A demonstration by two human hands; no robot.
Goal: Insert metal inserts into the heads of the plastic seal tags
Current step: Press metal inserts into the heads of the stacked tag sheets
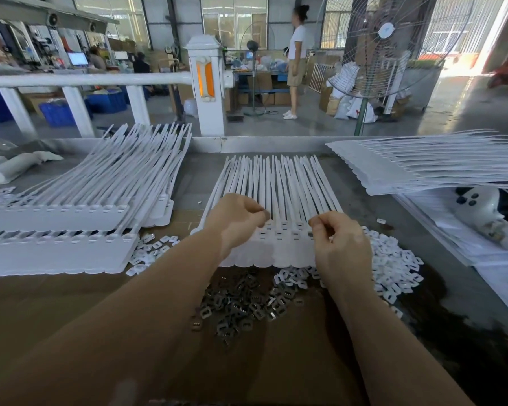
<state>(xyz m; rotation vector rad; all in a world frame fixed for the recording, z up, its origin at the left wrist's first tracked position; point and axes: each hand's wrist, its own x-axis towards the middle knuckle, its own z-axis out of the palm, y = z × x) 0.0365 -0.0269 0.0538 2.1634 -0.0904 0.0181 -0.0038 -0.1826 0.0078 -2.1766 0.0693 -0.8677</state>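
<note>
Both forearms reach forward over the central strip of seal tags, which lies flat on the table. Left hand hovers over the strip's head row, fingers curled, tips pinched; whatever it pinches is too small to make out. Right hand likewise curled at the strip's right end, contents hidden. Dark metal inserts are piled just nearer than the strip, white plastic caps to its right.

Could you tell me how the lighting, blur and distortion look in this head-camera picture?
Head view: daylight blows out the doorway at upper right; wide-angle distortion bends the white railing; left hand and right hand are slightly soft; the metal inserts glint.
</note>
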